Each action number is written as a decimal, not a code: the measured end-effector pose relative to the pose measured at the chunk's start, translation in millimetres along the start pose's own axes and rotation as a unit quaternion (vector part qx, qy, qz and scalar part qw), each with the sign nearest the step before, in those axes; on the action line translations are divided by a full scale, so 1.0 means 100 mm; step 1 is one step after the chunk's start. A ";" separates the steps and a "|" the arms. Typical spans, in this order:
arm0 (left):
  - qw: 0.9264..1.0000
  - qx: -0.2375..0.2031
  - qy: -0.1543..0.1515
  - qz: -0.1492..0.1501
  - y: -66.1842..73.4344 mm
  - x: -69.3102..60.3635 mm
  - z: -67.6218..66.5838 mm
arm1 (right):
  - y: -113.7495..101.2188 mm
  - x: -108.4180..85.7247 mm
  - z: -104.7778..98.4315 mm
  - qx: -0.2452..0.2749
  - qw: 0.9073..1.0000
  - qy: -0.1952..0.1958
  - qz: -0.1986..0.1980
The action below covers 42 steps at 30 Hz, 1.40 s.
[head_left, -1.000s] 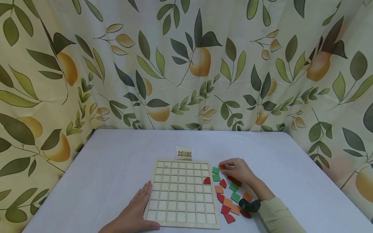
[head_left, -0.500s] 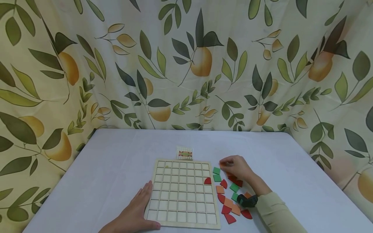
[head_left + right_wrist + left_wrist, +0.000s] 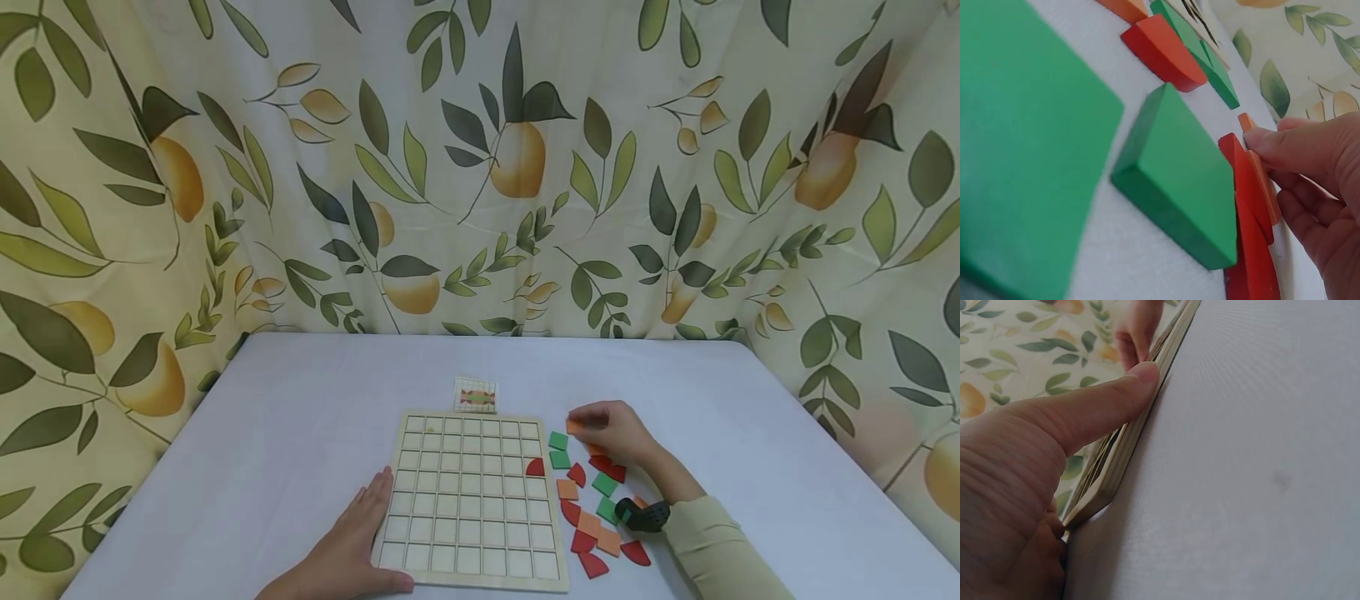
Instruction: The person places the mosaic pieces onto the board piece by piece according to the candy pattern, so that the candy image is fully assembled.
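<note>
Left hand (image 3: 341, 542) is resting at the near left corner of the board (image 3: 468, 483), thumb lying straight along the near edge, fingers stretching along the left side; thumb and fingers are standing apart, the fingers themselves looking close together. A pale sleeve (image 3: 723, 554) is lying well right of the board. Red pieces (image 3: 593, 566) are scattering off the board's near right corner, one large orange square (image 3: 609, 542) lying among them, edges nearly meeting. Farther up the board's right side, green squares (image 3: 605, 484) are lying flat, more reds and oranges between. A black device (image 3: 642, 515) is sitting on the right wrist, partly covering an orange piece. One red quarter (image 3: 535, 467) is lying in the board's right-hand column. Right hand (image 3: 615, 431) is hovering low beyond most of the loose pieces, right of the board's far right corner; thumb and fingers are pinching an orange tile (image 3: 1245, 122), the other fingers curling beneath. Just past the board's far edge a card (image 3: 476, 396) is showing a small coloured pattern on a grid. White cloth (image 3: 225, 483) is spreading around the board; behind, a leafy, fruit-printed curtain (image 3: 517, 275) is hanging.
</note>
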<state>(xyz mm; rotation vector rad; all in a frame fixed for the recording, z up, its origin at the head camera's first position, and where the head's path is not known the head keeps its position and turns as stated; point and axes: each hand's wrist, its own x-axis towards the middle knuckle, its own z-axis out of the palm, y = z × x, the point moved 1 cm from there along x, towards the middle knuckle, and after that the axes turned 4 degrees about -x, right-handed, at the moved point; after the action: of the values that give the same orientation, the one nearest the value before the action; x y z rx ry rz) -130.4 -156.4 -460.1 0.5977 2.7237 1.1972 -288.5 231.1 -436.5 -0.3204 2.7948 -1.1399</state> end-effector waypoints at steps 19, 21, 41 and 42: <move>1.000 0.007 0.002 0.009 0.00 -0.01 0.00 | -0.08 -0.12 0.04 0.026 1.000 0.011 0.011; 1.000 0.004 0.002 0.008 0.00 -0.01 0.00 | -0.10 -0.13 0.06 0.029 0.999 0.015 0.012; 1.000 0.009 0.006 0.019 -0.01 -0.01 0.00 | -0.27 -0.42 0.18 0.019 0.997 0.015 -0.068; 1.000 0.009 0.006 0.019 -0.01 -0.01 0.00 | -0.27 -0.44 0.19 0.020 0.997 0.018 -0.070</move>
<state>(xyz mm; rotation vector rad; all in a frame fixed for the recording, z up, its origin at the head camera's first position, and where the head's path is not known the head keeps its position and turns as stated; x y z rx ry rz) -129.9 -157.5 -460.6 0.6490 2.7473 1.1908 -238.3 209.5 -429.9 -0.5056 2.8144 -1.2403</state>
